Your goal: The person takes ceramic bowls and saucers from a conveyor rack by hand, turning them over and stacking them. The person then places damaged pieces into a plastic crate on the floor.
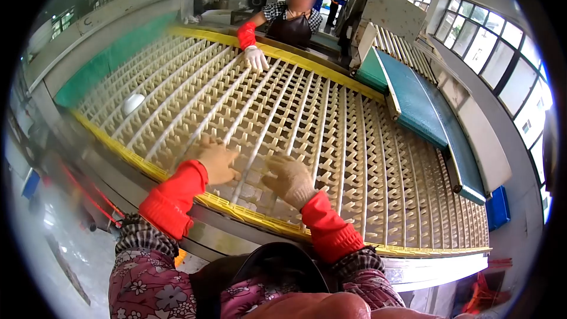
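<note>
Both of my hands reach over a wide rack of pale rods and rows of short pegs. My left hand, with a red cuff, is over the near-left part of the rack, fingers spread and nothing held. To its right, my right hand wears a pale glove under a red cuff, its fingers apart near the rods. Between and below the hands, some whitish translucent pieces show among the pegs, too blurred to make out. A white round item lies on the rack at the far left.
Across the rack, a co-worker reaches a gloved hand onto its far side. Yellow edging borders the rack. A blue-green conveyor stands at the right, with a blue bin beyond. Another person stands in the background.
</note>
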A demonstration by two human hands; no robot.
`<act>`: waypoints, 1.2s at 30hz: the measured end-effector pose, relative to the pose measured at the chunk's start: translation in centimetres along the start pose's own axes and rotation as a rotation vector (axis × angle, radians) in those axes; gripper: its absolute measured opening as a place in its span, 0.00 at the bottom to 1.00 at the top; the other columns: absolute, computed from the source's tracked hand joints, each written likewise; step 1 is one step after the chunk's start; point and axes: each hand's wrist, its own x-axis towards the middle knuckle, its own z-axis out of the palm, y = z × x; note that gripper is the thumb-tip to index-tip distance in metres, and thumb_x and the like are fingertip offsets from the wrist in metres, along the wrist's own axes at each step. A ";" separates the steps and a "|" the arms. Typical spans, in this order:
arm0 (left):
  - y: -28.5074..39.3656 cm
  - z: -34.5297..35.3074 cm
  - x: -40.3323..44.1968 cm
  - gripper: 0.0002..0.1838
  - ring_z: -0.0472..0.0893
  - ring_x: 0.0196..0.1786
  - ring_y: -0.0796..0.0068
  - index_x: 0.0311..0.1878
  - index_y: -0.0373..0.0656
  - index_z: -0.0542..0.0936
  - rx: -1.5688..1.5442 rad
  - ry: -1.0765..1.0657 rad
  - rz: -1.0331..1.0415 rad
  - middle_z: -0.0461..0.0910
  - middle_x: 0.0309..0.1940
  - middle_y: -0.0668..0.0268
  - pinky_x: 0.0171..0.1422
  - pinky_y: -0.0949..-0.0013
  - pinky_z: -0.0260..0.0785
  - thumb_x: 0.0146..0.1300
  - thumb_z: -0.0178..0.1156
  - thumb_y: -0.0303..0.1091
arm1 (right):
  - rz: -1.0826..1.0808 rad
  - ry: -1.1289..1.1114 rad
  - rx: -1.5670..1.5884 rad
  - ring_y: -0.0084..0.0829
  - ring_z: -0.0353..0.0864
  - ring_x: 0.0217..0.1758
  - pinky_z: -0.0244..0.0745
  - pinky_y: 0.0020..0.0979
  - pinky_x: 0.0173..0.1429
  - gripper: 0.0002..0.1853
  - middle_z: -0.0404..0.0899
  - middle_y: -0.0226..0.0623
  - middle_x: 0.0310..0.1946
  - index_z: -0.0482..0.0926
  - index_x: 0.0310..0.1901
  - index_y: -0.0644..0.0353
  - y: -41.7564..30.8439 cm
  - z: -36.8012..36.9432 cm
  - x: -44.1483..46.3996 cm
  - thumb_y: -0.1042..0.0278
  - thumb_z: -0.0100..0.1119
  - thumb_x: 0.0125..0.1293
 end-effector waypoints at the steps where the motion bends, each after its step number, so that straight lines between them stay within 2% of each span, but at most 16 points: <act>1: 0.9 0.6 -0.2 0.29 0.85 0.62 0.39 0.59 0.40 0.89 0.081 0.053 0.104 0.87 0.60 0.43 0.67 0.46 0.77 0.66 0.77 0.55 | -0.086 -0.012 -0.024 0.51 0.85 0.73 0.81 0.49 0.77 0.24 0.89 0.46 0.67 0.88 0.65 0.58 -0.6 0.7 0.0 0.58 0.75 0.71; 4: 1.5 -0.7 -0.2 0.28 0.87 0.60 0.46 0.56 0.40 0.89 -0.168 0.182 0.264 0.88 0.55 0.48 0.64 0.47 0.78 0.65 0.78 0.53 | -0.271 -0.149 0.043 0.48 0.85 0.73 0.78 0.48 0.80 0.25 0.89 0.43 0.67 0.88 0.66 0.56 -1.6 0.9 -0.2 0.57 0.75 0.71; 5: 1.4 -2.3 0.3 0.26 0.88 0.56 0.50 0.53 0.39 0.88 -0.330 0.016 0.185 0.89 0.49 0.52 0.59 0.48 0.79 0.64 0.79 0.51 | -0.339 -0.029 0.019 0.47 0.86 0.71 0.80 0.48 0.78 0.25 0.89 0.43 0.67 0.88 0.67 0.56 -0.6 2.1 -0.7 0.59 0.74 0.71; 8: -0.4 -2.6 0.4 0.25 0.89 0.53 0.51 0.54 0.40 0.88 -0.253 0.137 -0.128 0.89 0.46 0.52 0.56 0.49 0.79 0.65 0.80 0.50 | -0.086 -0.059 0.105 0.49 0.86 0.70 0.80 0.50 0.77 0.25 0.90 0.44 0.66 0.88 0.67 0.57 2.4 1.8 -0.7 0.60 0.74 0.70; 9: -1.2 -2.6 0.5 0.24 0.89 0.52 0.49 0.55 0.40 0.89 -0.289 0.067 -0.308 0.89 0.46 0.51 0.55 0.49 0.79 0.66 0.79 0.50 | 0.043 -0.175 0.039 0.51 0.86 0.70 0.81 0.50 0.76 0.22 0.90 0.44 0.64 0.89 0.64 0.58 2.4 0.5 -0.3 0.61 0.73 0.70; 12: -1.7 -2.8 0.0 0.25 0.89 0.55 0.49 0.53 0.41 0.89 -0.237 0.036 -0.304 0.89 0.47 0.51 0.59 0.49 0.79 0.68 0.77 0.54 | 0.210 0.045 0.018 0.52 0.86 0.70 0.81 0.50 0.75 0.22 0.91 0.43 0.63 0.89 0.64 0.57 1.4 -0.9 -0.7 0.61 0.73 0.70; 15: 1.1 -0.4 -0.8 0.26 0.87 0.60 0.45 0.51 0.41 0.90 0.055 0.217 0.036 0.90 0.47 0.51 0.64 0.47 0.78 0.69 0.75 0.58 | 0.219 0.017 0.001 0.55 0.86 0.66 0.79 0.54 0.74 0.18 0.90 0.45 0.58 0.89 0.57 0.59 3.2 1.2 -0.6 0.57 0.72 0.72; 18: 3.9 -1.7 0.7 0.29 0.84 0.62 0.39 0.48 0.40 0.90 -0.005 -0.181 0.206 0.89 0.48 0.50 0.68 0.45 0.76 0.69 0.73 0.62 | 0.043 0.071 -0.048 0.55 0.84 0.65 0.74 0.57 0.75 0.19 0.88 0.47 0.54 0.87 0.56 0.59 2.0 2.2 -0.6 0.53 0.71 0.74; 19: 4.8 -1.5 0.2 0.31 0.85 0.57 0.40 0.47 0.39 0.90 -0.023 -0.077 0.216 0.89 0.47 0.50 0.66 0.45 0.77 0.67 0.75 0.63 | -0.053 0.109 -0.062 0.55 0.84 0.65 0.73 0.58 0.76 0.20 0.87 0.47 0.52 0.86 0.56 0.59 1.3 2.4 -0.8 0.52 0.70 0.75; 22: 4.5 -2.2 0.7 0.31 0.87 0.53 0.43 0.47 0.38 0.89 -0.137 -0.191 0.083 0.90 0.46 0.50 0.62 0.45 0.79 0.66 0.76 0.62 | -0.151 -0.031 -0.064 0.53 0.82 0.68 0.70 0.57 0.78 0.22 0.86 0.46 0.53 0.86 0.60 0.59 -0.4 2.0 -1.1 0.50 0.69 0.75; 25: 2.6 -2.4 1.1 0.38 0.88 0.58 0.46 0.54 0.36 0.90 -0.147 -0.020 -0.020 0.90 0.49 0.49 0.69 0.48 0.78 0.67 0.73 0.69 | -0.124 0.023 -0.056 0.53 0.81 0.68 0.73 0.57 0.76 0.21 0.85 0.46 0.55 0.88 0.54 0.59 1.0 3.2 -1.1 0.51 0.72 0.71; 28: 1.0 -2.7 0.9 0.38 0.89 0.56 0.47 0.54 0.37 0.90 -0.085 0.125 -0.201 0.90 0.50 0.51 0.66 0.47 0.79 0.67 0.73 0.69 | 0.021 -0.018 -0.065 0.53 0.81 0.68 0.76 0.56 0.74 0.19 0.85 0.47 0.55 0.89 0.52 0.60 1.0 1.2 -0.5 0.54 0.74 0.68; 29: 0.6 -2.4 0.7 0.25 0.89 0.51 0.43 0.46 0.38 0.90 -0.139 0.224 -0.248 0.89 0.44 0.47 0.57 0.47 0.79 0.63 0.78 0.53 | 0.078 -0.047 -0.075 0.53 0.81 0.67 0.77 0.55 0.73 0.19 0.85 0.47 0.55 0.89 0.51 0.61 0.7 0.2 -0.3 0.54 0.74 0.67; 32: 0.7 -3.9 0.1 0.26 0.89 0.51 0.44 0.48 0.39 0.90 -0.130 0.122 -0.382 0.90 0.46 0.48 0.57 0.47 0.79 0.64 0.77 0.55 | 0.157 0.136 -0.064 0.54 0.81 0.67 0.80 0.52 0.70 0.19 0.86 0.48 0.55 0.89 0.50 0.62 0.6 -0.4 -0.5 0.57 0.74 0.66; 33: 0.2 -2.8 0.3 0.28 0.89 0.51 0.45 0.52 0.40 0.90 -0.180 0.098 -0.362 0.90 0.48 0.48 0.57 0.49 0.81 0.63 0.78 0.56 | 0.124 0.198 -0.084 0.56 0.81 0.65 0.80 0.53 0.68 0.22 0.86 0.50 0.54 0.87 0.55 0.65 0.8 -0.2 -0.6 0.56 0.73 0.68; 36: 1.5 -0.9 0.2 0.30 0.90 0.52 0.47 0.54 0.41 0.88 -0.011 0.090 -0.076 0.90 0.49 0.47 0.60 0.52 0.81 0.63 0.77 0.58 | 0.192 0.064 -0.055 0.56 0.82 0.64 0.81 0.54 0.66 0.26 0.86 0.52 0.52 0.85 0.60 0.68 1.8 1.8 -0.4 0.54 0.71 0.69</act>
